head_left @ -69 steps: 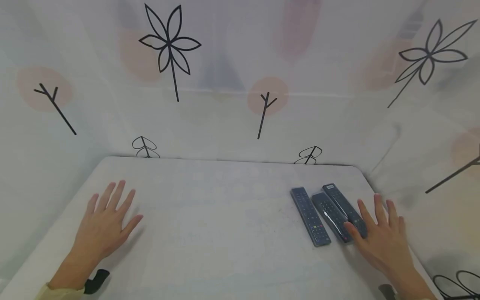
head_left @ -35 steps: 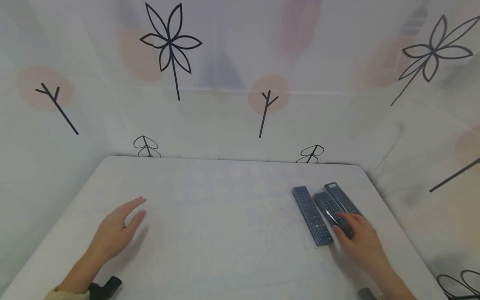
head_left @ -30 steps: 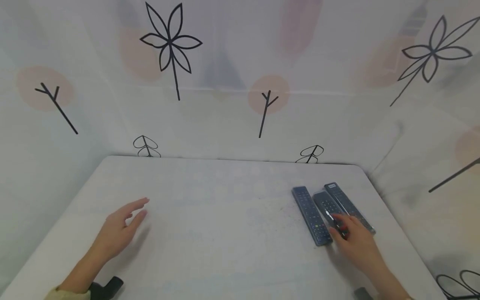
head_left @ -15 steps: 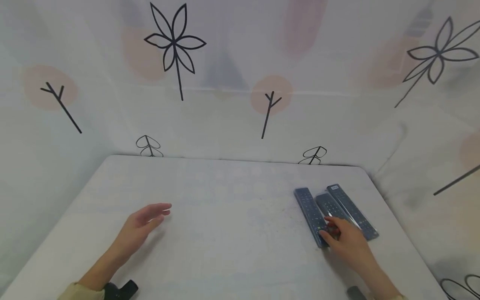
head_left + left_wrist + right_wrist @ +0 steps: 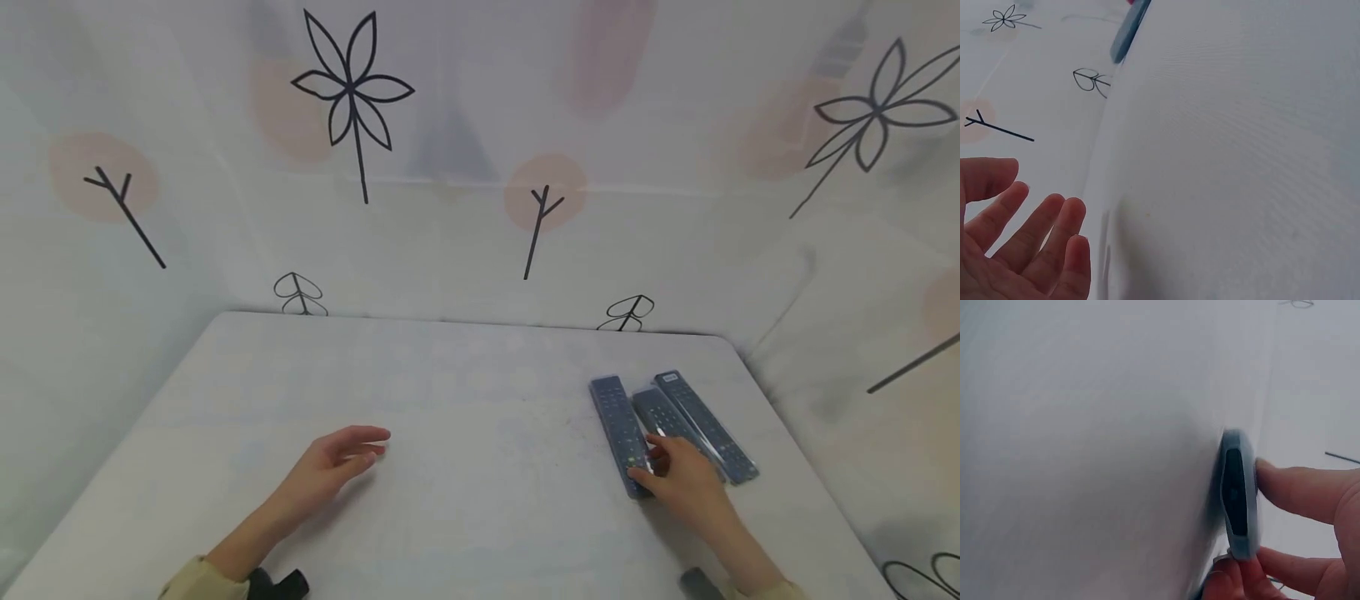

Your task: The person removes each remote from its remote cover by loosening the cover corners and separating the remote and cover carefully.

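Observation:
Three dark remote controls in clear wrapping lie side by side at the right of the table in the head view. My right hand (image 5: 682, 479) pinches the near end of the leftmost remote control (image 5: 617, 421), thumb on its top and curled fingers at its right edge. The right wrist view shows this remote's end (image 5: 1238, 494) between thumb and fingers. Beside it lie the middle remote (image 5: 663, 412) and the rightmost remote (image 5: 708, 429), the middle one partly hidden by my hand. My left hand (image 5: 333, 462) hovers over the left-centre, fingers loosely bent and holding nothing.
The white table (image 5: 450, 375) has rounded far corners. Pale cloth (image 5: 450, 250) with printed plants hangs behind it and along both sides. Dark straps (image 5: 277, 586) show at my wrists.
My right hand has moved left from above the right-hand remotes, across the middle one, to the leftmost remote. The left hand has swung rightward, its spread fingers now drawn together.

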A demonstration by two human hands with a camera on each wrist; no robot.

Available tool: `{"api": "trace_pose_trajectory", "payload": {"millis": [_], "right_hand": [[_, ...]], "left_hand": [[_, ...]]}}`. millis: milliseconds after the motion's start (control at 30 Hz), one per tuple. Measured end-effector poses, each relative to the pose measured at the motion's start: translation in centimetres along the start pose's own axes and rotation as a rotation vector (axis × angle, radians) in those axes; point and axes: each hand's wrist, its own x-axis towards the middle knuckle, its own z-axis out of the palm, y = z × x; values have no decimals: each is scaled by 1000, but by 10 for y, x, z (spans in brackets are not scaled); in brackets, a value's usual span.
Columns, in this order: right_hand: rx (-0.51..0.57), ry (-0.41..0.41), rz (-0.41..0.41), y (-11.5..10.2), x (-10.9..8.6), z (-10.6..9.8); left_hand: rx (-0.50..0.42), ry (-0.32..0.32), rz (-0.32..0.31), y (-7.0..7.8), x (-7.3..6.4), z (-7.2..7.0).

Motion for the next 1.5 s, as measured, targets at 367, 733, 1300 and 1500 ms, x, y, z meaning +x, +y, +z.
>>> {"api": "trace_pose_trajectory", "payload": {"millis": [367,733,1300,1500], "right_hand": [[89,-6,32,-11,-4,0],[182,3,32,4,-8,1],[538,-115,109,-18,-17,1],[747,-181,142,-35,-25,4]], "left_hand": [[144,-51,92,3,15,8],[185,-79,141,16,30,24],[86,-69,203,16,35,28],[68,-55,194,16,40,32]]}}
